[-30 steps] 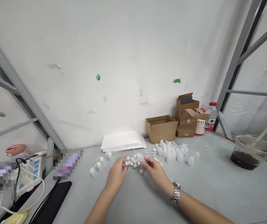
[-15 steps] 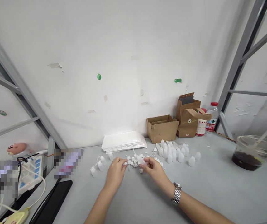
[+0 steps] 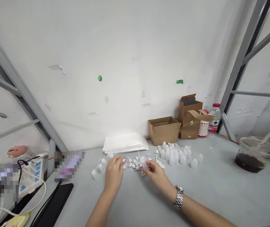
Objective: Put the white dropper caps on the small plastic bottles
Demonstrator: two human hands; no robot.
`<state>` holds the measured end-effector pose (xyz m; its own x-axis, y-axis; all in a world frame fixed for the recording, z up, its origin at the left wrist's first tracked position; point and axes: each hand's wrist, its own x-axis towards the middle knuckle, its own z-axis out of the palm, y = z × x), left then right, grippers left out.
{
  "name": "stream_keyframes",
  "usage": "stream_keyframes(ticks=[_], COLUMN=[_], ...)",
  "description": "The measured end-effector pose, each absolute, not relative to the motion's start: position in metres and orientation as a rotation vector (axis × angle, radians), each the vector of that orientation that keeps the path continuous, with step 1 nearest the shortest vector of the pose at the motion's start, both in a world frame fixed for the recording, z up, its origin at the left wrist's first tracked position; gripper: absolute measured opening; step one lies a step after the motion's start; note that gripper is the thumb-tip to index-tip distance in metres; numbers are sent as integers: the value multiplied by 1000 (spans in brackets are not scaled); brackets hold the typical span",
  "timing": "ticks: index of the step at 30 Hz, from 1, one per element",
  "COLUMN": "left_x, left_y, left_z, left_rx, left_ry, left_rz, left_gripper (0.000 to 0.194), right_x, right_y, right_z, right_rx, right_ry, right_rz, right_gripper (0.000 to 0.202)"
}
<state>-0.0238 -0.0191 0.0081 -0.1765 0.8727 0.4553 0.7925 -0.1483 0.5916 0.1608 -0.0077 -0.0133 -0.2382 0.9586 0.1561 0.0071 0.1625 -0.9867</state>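
At the lower centre of the frame I see the right hand [image 3: 151, 167] pinching a translucent vial [image 3: 144, 164] between thumb and fingers. I judge it light, smooth, perhaps slippery, with walls that may give; I would take its sides gently. Left of centre, the left hand [image 3: 114, 171] curls by a white piece [image 3: 123, 160]; I cannot tell whether it grips it. Between them, white caps [image 3: 132, 165] lie on the desk [image 3: 135, 201]; more vials [image 3: 171, 159] stand right of centre.
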Motion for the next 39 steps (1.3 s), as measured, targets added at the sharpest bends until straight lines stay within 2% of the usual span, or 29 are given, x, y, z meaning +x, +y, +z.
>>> stream_keyframes(ticks=[3,6,10,17,26,32,35,39], left_x=[-18,-10,-2,-1,2,8,9,9], left_y=[-18,-19,-23,-27,-29,-26,-24,-24], left_z=[10,12,14,14,22,15,8,6], left_rx=[1417,954,754,809,846,812,759,751], left_ry=[1597,1149,923,874,1043,1039,1056,1013], left_rz=[1362,1330,1234,1151,1196,1316,1371,1339], left_gripper=[24,28,22,22,22,26,26,24], right_x=[162,162,162,160,153,155,152,151], right_y=[-10,-13,-17,-18,-17,-15,-13,-15], right_z=[-5,2,4,1,-9,-5,-8,-10], right_rx=[-898,-733,-650,-696,-847,-852,-899,-907], right_ry=[-1498,-1586,-1606,-1607,-1483,-1357,-1274,-1252], right_rz=[1360,1649,1786,1736,1581,1712,1660,1673], right_gripper=[34,38,41,45,40,42,47,42])
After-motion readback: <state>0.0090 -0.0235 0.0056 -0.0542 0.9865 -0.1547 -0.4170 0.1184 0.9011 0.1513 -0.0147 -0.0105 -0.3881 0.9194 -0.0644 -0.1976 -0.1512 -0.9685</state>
